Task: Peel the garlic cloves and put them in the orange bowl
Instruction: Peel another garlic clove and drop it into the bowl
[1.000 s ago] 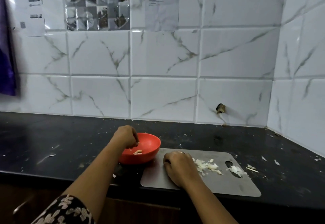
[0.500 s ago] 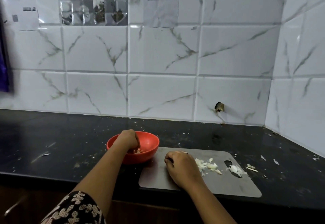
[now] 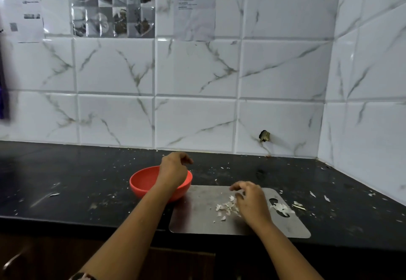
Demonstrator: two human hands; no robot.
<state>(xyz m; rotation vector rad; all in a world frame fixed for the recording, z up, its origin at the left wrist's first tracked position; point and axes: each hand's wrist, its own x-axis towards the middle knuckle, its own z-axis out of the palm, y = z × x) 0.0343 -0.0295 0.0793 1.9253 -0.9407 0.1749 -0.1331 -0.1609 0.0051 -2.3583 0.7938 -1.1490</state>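
My left hand [image 3: 174, 170] is hanging loosely curled and empty over the orange bowl [image 3: 144, 184] on the counter [image 3: 66, 181]; my right hand [image 3: 250, 201] is hovering slack-fingered at the garlic skins [image 3: 226, 206] on the board [image 3: 197, 216].

Facing me: white marble-veined tile wall [image 3: 197, 71], corner at right. Printed sheets [image 3: 113, 6] taped up high. Small hole [image 3: 264, 136] low in tiles. Black speckled countertop [image 3: 66, 170] below.

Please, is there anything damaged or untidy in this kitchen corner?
Yes. A wall tile behind the cutting board has a broken hole, with cracks running from it. Garlic skins also lie scattered over the board and on the black counter around it.
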